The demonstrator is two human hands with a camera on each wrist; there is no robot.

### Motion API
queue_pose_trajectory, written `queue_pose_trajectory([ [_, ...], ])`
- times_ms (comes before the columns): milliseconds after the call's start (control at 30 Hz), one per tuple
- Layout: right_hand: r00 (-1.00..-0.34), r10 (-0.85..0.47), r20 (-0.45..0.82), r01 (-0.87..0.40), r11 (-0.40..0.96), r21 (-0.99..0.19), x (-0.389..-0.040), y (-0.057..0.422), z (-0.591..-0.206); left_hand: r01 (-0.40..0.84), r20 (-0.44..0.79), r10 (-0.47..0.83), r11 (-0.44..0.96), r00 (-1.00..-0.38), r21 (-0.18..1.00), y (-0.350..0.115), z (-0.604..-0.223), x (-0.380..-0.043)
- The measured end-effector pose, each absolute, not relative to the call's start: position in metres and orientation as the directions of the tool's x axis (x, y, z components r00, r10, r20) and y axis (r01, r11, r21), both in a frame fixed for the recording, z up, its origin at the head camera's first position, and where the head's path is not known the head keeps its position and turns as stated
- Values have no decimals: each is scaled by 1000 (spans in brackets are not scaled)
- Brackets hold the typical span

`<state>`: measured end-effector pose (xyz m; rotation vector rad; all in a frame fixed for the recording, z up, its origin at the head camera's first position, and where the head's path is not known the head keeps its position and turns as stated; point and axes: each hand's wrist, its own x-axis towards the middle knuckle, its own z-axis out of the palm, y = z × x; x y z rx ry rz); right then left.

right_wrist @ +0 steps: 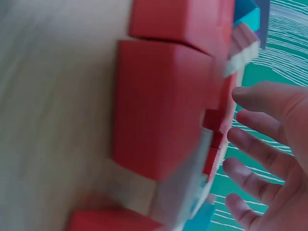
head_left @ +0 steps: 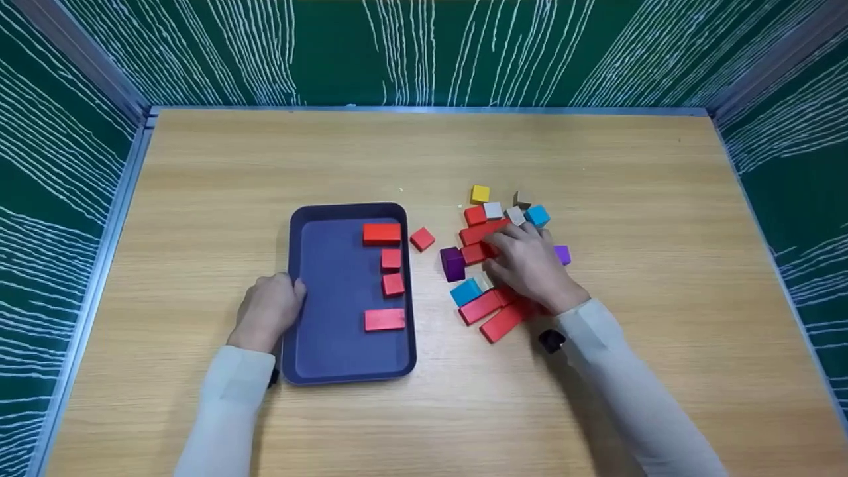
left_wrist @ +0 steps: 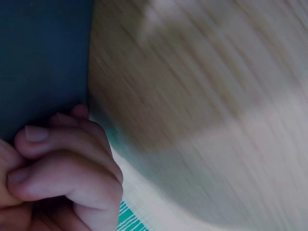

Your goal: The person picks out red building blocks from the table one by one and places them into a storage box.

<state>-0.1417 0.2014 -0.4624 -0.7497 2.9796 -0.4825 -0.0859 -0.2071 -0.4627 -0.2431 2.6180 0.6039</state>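
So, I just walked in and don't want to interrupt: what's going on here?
A person's left hand grips the left rim of a dark blue rectangular tray, where four red box-shaped blocks lie along the right side. The right hand, holding nothing, is spread over a cluster of multicoloured blocks. One red cube sits on the wooden table between tray and cluster.

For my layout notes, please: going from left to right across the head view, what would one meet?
Left hand, dark blue tray, red cube beside the tray, dark purple block, yellow cube, right hand.
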Motion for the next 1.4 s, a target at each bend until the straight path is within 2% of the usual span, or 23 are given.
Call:
queue_pose_trajectory([
  [333,-888,-460,11,-448,859,-248,-143,198,-466,-284,-466,-80,878,-881,386,-207,-462,-86],
  [567,-894,-446,-35,-421,865,-272,-144,196,-464,-274,-459,-74,880,-885,387,-207,-464,-85],
  [867,-897,-440,36,-432,861,-269,-147,184,-450,-255,-434,-64,881,-899,399,-209,-464,-85],
  [1133,-845,-523,109,-527,784,-329,-148,132,-431,-273,-450,-79,882,-889,384,-211,-463,-85],
  [1400,-780,-618,102,-617,730,-295,-146,66,-427,-267,-452,-77,889,-889,373,-208,-465,-87],
])
